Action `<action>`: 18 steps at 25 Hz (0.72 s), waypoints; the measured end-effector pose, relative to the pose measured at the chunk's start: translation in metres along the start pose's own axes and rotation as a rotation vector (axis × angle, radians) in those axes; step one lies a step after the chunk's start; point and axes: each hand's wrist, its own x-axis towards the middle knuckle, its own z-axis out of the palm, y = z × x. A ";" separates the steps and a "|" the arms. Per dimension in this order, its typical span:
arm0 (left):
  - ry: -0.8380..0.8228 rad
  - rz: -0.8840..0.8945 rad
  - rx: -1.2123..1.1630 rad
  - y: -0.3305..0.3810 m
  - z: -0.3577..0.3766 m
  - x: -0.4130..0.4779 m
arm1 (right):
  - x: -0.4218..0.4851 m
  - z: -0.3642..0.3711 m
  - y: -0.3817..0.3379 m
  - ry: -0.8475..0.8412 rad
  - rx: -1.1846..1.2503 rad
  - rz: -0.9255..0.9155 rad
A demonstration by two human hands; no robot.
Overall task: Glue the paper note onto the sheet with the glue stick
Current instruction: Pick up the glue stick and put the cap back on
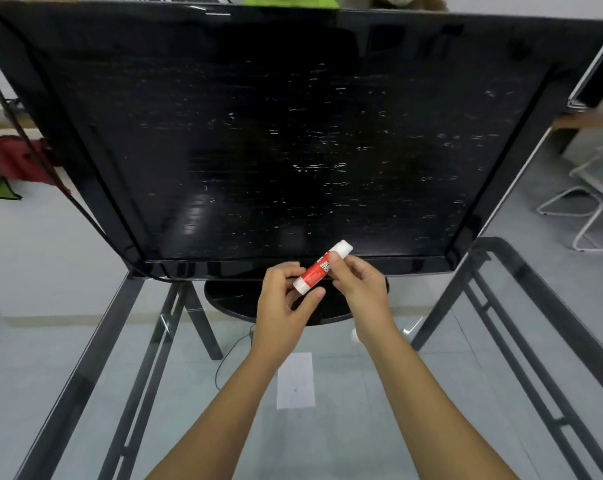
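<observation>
Fingers of the left hand (286, 299) curl around the near white end of the glue stick (322, 267), which tilts up to the right (cap still on). Right hand (359, 285) pinches its red middle. Both hover above a glass table (379, 393); the paper note (296, 381) lies nearer, between the forearms, before a dark screen (276, 140).

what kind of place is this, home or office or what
Probably a room in a home, though I can't be sure. A large dark monitor stands on a glass desk, clothes lie heaped at the left, and a white wire rack sits on the tiled floor at right.
</observation>
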 end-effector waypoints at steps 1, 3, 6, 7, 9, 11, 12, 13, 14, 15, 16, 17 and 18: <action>0.035 0.034 0.008 -0.001 0.001 -0.003 | -0.001 0.000 0.000 0.011 0.019 0.000; 0.097 0.065 0.028 -0.002 0.001 -0.009 | -0.003 0.000 0.000 0.006 0.060 -0.002; 0.079 -0.052 -0.041 0.005 0.000 -0.008 | -0.004 -0.002 -0.001 -0.034 0.086 -0.021; 0.050 -0.138 -0.085 0.008 0.000 -0.005 | -0.004 -0.002 -0.002 -0.043 0.077 -0.029; -0.046 -0.432 -0.298 0.016 -0.002 0.003 | -0.004 -0.005 -0.003 -0.046 0.067 -0.031; -0.175 -0.866 -0.666 0.024 -0.009 0.011 | -0.004 -0.007 -0.002 -0.049 0.074 -0.024; -0.233 -1.040 -0.814 0.026 -0.014 0.013 | -0.006 -0.007 -0.003 -0.055 0.077 -0.023; -0.293 -1.142 -0.883 0.027 -0.018 0.015 | -0.007 -0.007 -0.003 -0.063 0.076 -0.024; -0.337 -1.186 -0.872 0.026 -0.021 0.016 | -0.008 -0.006 -0.002 -0.070 0.067 -0.026; -0.357 -1.207 -0.811 0.025 -0.022 0.016 | -0.009 -0.005 -0.002 -0.076 0.051 -0.028; -0.359 -1.223 -0.742 0.025 -0.022 0.015 | -0.011 -0.003 -0.001 -0.082 0.027 -0.028; -0.329 -1.232 -0.687 0.025 -0.019 0.013 | -0.012 -0.001 0.001 -0.086 0.004 -0.027; -0.279 -1.220 -0.648 0.024 -0.016 0.011 | -0.014 0.001 0.002 -0.084 -0.007 -0.026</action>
